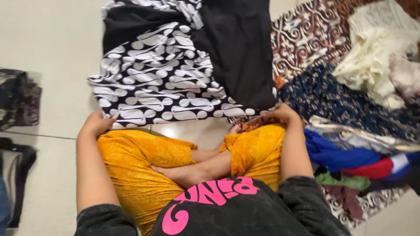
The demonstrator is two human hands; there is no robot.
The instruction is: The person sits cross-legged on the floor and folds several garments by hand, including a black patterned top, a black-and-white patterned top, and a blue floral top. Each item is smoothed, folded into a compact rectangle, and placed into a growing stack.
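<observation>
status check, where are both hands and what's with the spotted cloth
Left hand grips the near-left edge of the black-and-white spotted garment. Right hand at its near-right corner. Garment spread flat on floor. Heap of clothes crowds right side.

We wear a dark charcoal top point(245, 209) of faded, washed-looking knit, filling the frame at six o'clock. Across its chest runs a bold print in bright pink, made of rounded, chunky shapes point(205, 199). The sleeves point(103, 220) are short or pushed up, ending in soft bunched edges near the elbows at seven and five o'clock, and the forearms below them are bare. Our trousers point(140, 170) are mustard-yellow cloth with a faint woven or crushed pattern, loose and wide in the leg, with hemmed cuffs point(232, 150) toward the centre. Our foot point(183, 172) is bare, with no sock or shoe. No rings, bangles or watch show on the left hand point(96, 123) or right hand point(284, 113).
</observation>
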